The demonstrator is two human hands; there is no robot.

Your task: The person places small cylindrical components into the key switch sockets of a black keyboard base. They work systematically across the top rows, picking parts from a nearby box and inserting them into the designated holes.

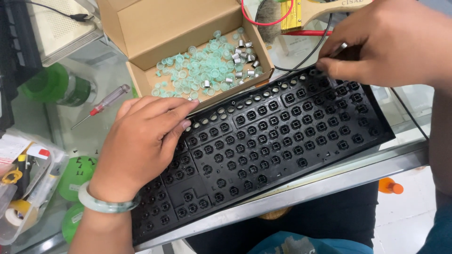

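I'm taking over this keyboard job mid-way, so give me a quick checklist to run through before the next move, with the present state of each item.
1. Keyboard frame flat on the glass table: ok.
2. Left hand pressing the frame down: ok.
3. Right hand at the frame's far corner: ok.
4. Right-hand grip on a small metal piece: ok; its kind, cannot tell.
5. Cardboard box of green caps open beside the frame: ok.
6. Red screwdriver in hand: not ok, lying on the table.

We seem to be in a small repair workshop: our glass-topped table (113,80) is crowded with a stripped black keyboard frame (282,127), a cardboard box (169,33) of pale green rubber domes (202,70), a red-handled screwdriver (101,106), a brush (325,11) and loose cables (263,21).
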